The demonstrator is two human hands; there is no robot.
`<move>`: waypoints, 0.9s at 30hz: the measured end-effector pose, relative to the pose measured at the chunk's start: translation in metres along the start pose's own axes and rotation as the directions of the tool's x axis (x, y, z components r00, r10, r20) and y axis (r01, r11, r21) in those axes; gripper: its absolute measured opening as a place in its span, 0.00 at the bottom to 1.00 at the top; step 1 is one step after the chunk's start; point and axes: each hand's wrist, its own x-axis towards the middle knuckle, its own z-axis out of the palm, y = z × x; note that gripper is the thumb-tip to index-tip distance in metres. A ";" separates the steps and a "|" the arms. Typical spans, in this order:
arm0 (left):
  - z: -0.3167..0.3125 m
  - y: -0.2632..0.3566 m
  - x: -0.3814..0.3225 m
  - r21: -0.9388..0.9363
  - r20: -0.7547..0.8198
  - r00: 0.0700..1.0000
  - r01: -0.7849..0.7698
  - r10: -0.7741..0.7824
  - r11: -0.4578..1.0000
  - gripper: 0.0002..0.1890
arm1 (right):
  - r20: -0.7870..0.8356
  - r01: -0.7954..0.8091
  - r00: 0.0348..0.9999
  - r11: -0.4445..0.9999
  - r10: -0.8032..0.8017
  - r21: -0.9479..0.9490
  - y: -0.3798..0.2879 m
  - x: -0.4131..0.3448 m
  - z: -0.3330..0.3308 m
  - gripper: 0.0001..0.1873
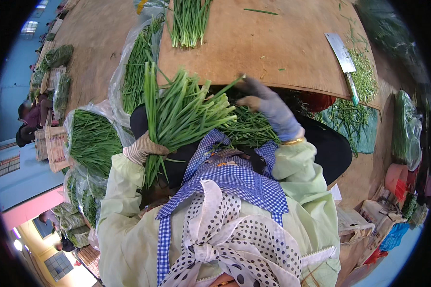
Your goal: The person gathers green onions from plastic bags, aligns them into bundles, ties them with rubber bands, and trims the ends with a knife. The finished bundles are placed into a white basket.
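Observation:
My left hand [146,149], in a striped knit glove with bare fingertips, is closed around a large bunch of green garlic chives or similar stalks [186,111], held over my lap with the pale cut ends to the right. My right hand [260,102], in a grey-blue glove, is blurred beside those ends; a single stalk [231,86] reaches from the bunch to its fingertips. Whether the fingers grip it is unclear. Loose green trimmings [253,131] lie below, over my lap. Another bunch [189,23] rests on the wooden board [273,43].
A cleaver [341,53] lies at the board's right side beside chopped bits [362,75]. Plastic bags of greens [93,140] stand to my left, and another bagged bundle [402,125] lies far right. A seated person [37,111] is at the far left.

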 end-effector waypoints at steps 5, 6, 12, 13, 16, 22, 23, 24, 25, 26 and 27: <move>0.013 0.002 -0.001 -0.122 -0.033 0.996 0.079 -0.083 0.989 0.39 | -0.099 0.192 0.955 0.833 -0.281 -0.518 0.005 0.021 0.017 0.11; 0.014 0.000 -0.003 -0.087 -0.099 0.995 0.000 -0.009 0.996 0.34 | -0.410 0.037 0.899 0.960 -0.152 -0.277 0.002 0.017 0.004 0.08; 0.012 -0.015 -0.005 0.398 -0.297 0.946 0.003 0.126 0.917 0.28 | -0.392 -0.392 0.860 0.070 -0.327 -0.917 -0.009 -0.016 -0.045 0.17; 0.010 -0.017 0.000 0.544 -0.288 0.939 0.000 0.187 0.839 0.28 | -0.388 -0.288 0.854 0.308 -0.345 -0.907 -0.005 -0.016 -0.037 0.17; 0.010 -0.024 0.008 0.336 -0.233 0.933 -0.188 0.275 0.923 0.21 | -0.023 0.047 0.998 0.952 -0.056 -0.302 0.007 -0.002 -0.005 0.19; 0.007 -0.021 0.005 0.516 -0.242 0.917 -0.156 0.318 0.842 0.15 | 0.160 -0.333 0.931 0.943 0.327 0.015 0.009 0.018 0.016 0.23; 0.009 -0.020 0.005 0.556 -0.216 0.918 -0.164 0.332 0.815 0.15 | 0.192 -0.269 0.946 0.963 0.261 0.016 0.008 0.017 0.015 0.22; 0.011 -0.018 0.005 0.596 -0.188 0.920 -0.172 0.345 0.784 0.14 | 0.175 -0.247 0.954 0.969 0.244 0.000 0.005 0.016 0.014 0.22; 0.016 -0.017 0.004 0.496 -0.264 0.918 -0.135 0.297 0.858 0.15 | 0.213 -0.173 0.962 0.985 0.168 0.005 0.004 0.014 0.014 0.22; 0.020 -0.016 0.002 0.394 -0.339 0.919 -0.056 0.202 0.918 0.15 | 0.185 -0.228 0.961 0.968 0.207 0.103 0.002 0.014 0.015 0.20; 0.025 -0.015 0.001 0.381 -0.349 0.901 -0.116 0.259 0.917 0.15 | 0.141 -0.268 0.957 0.958 0.253 0.099 0.001 0.014 0.016 0.20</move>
